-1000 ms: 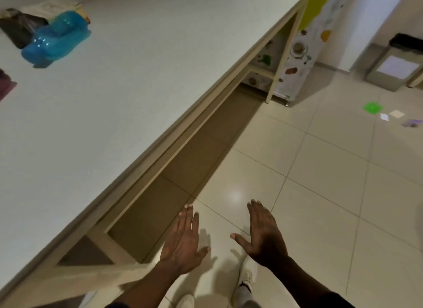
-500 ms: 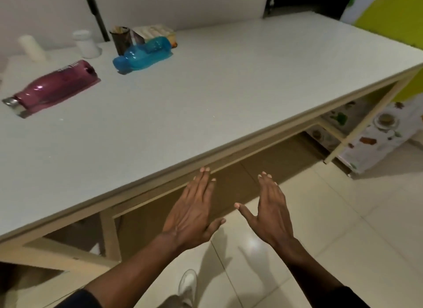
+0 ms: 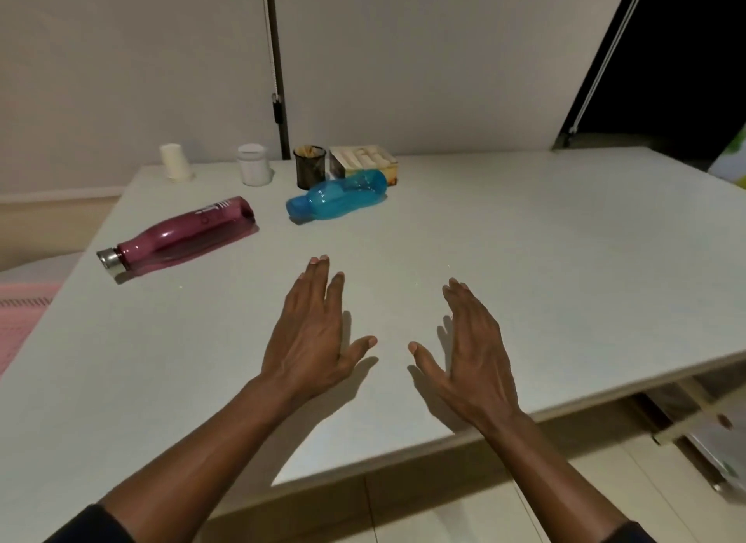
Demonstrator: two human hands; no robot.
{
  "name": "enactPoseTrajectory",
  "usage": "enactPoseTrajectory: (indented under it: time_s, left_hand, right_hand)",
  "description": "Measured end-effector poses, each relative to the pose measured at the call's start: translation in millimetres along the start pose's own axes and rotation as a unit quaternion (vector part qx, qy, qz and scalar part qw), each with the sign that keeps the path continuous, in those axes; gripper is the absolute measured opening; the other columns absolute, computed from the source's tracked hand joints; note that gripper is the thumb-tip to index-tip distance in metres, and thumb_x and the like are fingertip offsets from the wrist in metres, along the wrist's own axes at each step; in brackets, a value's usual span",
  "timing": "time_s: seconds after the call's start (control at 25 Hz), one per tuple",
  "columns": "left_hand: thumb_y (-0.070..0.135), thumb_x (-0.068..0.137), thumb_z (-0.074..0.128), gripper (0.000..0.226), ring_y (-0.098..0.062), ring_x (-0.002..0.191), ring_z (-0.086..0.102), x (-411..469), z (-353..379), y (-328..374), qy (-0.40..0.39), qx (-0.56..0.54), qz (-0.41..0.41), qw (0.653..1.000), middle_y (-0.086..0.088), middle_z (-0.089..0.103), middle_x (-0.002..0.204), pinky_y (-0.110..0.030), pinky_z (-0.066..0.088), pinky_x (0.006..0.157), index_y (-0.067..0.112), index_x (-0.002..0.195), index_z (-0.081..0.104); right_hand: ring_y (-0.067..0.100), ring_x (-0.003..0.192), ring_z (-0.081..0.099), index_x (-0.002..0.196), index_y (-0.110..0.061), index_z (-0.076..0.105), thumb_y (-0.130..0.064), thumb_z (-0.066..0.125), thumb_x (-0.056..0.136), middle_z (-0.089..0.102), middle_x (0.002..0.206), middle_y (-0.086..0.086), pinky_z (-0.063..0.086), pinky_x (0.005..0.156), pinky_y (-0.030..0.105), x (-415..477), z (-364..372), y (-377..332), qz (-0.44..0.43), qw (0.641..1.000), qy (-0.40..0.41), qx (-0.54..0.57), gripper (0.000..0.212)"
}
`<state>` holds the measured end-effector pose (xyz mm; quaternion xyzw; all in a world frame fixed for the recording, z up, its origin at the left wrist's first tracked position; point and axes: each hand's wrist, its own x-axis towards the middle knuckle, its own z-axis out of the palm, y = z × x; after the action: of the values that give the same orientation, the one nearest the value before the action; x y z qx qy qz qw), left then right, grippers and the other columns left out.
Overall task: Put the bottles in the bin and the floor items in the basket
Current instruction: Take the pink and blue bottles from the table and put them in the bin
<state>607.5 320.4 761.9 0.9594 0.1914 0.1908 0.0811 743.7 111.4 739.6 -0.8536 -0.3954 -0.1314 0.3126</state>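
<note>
Two bottles lie on their sides on the white table. The maroon bottle with a steel cap is at the left. Further back, near the middle, is the blue plastic bottle. My left hand and my right hand hover over the table's near part, palms down, fingers straight, holding nothing. Both hands are well short of the bottles. No bin, basket or floor item is in view.
At the table's back edge stand a cream cup, a white jar, a dark mesh pen holder and a box. A wall with a dark vertical bar rises behind. Tiled floor shows below the table's front edge.
The view has swung up from the floor onto the tabletop. Both hands have risen from beside the table's edge to above its surface, still flat and empty.
</note>
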Motion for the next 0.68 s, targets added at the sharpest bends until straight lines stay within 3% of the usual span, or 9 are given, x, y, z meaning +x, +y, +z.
enactPoseTrajectory:
  time_s: [0.24, 0.4, 0.52, 0.68]
  left_hand:
    - [0.079, 0.09, 0.047, 0.106, -0.029, 0.161, -0.007, 49, -6, -72, -0.012, 0.043, -0.061, 0.997, -0.011, -0.011, 0.174, -0.049, 0.013, 0.13, 0.015, 0.165, 0.009]
    - [0.07, 0.09, 0.058, 0.103, -0.036, 0.16, 0.004, 80, -6, -118, -0.001, 0.107, -0.098, 0.989, -0.02, 0.006, 0.173, -0.051, 0.017, 0.129, 0.008, 0.163, 0.02]
    - [0.06, 0.089, 0.067, 0.1, -0.042, 0.157, 0.017, 106, -9, -150, -0.023, 0.161, -0.125, 0.979, -0.027, 0.022, 0.167, -0.053, 0.018, 0.129, 0.001, 0.159, 0.026]
    - [0.045, 0.087, 0.075, 0.092, -0.046, 0.155, 0.022, 140, -15, -186, -0.038, 0.19, -0.198, 0.961, -0.031, 0.03, 0.162, -0.056, 0.023, 0.126, -0.003, 0.153, 0.032]
  right_hand:
    - [0.02, 0.155, 0.025, 0.162, -0.021, 0.024, -0.065, 0.056, 0.091, 0.024, 0.17, -0.001, 0.029, 0.124, 0.048, 113, 53, -13, -0.031, 0.999, -0.031, 0.015, 0.09]
    - [0.024, 0.156, 0.024, 0.162, -0.019, 0.022, -0.066, 0.055, 0.091, 0.022, 0.17, 0.003, 0.026, 0.126, 0.048, 191, 88, -15, -0.093, 0.993, -0.074, -0.013, 0.091]
    - [0.026, 0.155, 0.025, 0.162, -0.016, 0.021, -0.057, 0.066, 0.091, 0.024, 0.169, 0.007, 0.025, 0.126, 0.045, 243, 106, -12, -0.133, 0.986, -0.101, -0.032, 0.092]
    - [0.03, 0.15, 0.033, 0.159, -0.014, 0.027, -0.034, 0.082, 0.083, 0.035, 0.163, 0.01, 0.03, 0.123, 0.048, 312, 125, 1, -0.186, 0.971, -0.144, -0.031, 0.096]
